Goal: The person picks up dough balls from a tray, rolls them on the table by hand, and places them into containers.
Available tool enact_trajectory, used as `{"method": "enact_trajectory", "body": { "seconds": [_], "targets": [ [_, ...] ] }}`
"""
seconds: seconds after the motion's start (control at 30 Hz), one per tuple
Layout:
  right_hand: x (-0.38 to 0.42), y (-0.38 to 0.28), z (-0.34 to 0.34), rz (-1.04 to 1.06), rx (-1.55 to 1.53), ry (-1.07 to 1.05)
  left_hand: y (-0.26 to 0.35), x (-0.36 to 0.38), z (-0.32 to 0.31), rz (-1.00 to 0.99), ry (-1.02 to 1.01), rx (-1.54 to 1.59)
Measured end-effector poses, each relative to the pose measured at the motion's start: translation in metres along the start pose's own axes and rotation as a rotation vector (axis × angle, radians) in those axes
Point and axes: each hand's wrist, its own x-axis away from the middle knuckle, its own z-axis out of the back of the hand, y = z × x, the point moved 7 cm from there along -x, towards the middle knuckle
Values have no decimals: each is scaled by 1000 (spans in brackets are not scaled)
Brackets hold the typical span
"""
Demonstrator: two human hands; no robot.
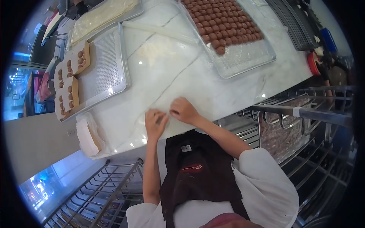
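Above the near edge of the marble table (pixel 167 85), my left hand (pixel 155 123) has its fingers curled in, slightly blurred. My right hand (pixel 184 110) is close beside it, also curled, with a dark spot at its fingers. Whether either hand holds something small I cannot make out. Ahead to the right, smooth brown balls (pixel 224 22) stand in tight rows on a metal tray (pixel 243 62). Over to the left, another metal tray (pixel 110 60) carries several paper boxes (pixel 81 59) with brown balls in them.
A long translucent rod (pixel 159 32) lies behind a floury patch (pixel 157 49). Pale sheets under plastic (pixel 102 19) are at the far left. Bagged paper boxes (pixel 89 136) stand at the left corner. Metal racks (pixel 300 110) flank me; dark trays (pixel 291 22) are stacked far right.
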Motion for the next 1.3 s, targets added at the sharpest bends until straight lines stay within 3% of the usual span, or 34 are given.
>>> {"method": "enact_trajectory", "body": {
  "seconds": [0.1,0.17,0.23,0.3,0.33,0.53,0.67,0.77,0.97,1.03,1.07,1.17,1.23,1.3],
  "targets": [
    [36,0,32,41,29,78,9,31,33,48,-69,-115],
    [38,16,51,-129,0,-108,-1,39,50,136,-66,-110],
    [27,9,82,-196,-15,-12,-8,31,60,212,-48,-110],
    [23,9,96,-267,-64,-57,-4,23,68,197,-46,-145],
    [24,14,98,-335,-92,-78,-8,24,68,214,-42,-147],
    [28,4,81,-293,-43,-202,-27,45,72,446,5,100],
    [19,-14,70,-244,-62,-248,-32,53,74,412,30,68],
    [20,-13,57,-192,156,-355,-27,50,68,361,9,23],
    [9,-20,45,-190,133,-228,-28,50,54,290,49,-31],
    [5,-28,31,-512,-29,-172,-36,50,60,305,59,33],
    [-3,-41,19,-492,-30,-185,-39,52,65,299,90,107],
    [-16,-56,-17,-696,-276,-161,-46,60,126,358,194,319],
    [-41,-85,-47,-660,-322,-165,-62,69,182,436,260,528],
    [-68,-120,-82,-613,-391,-167,-88,86,247,472,298,390]
  ]
}}
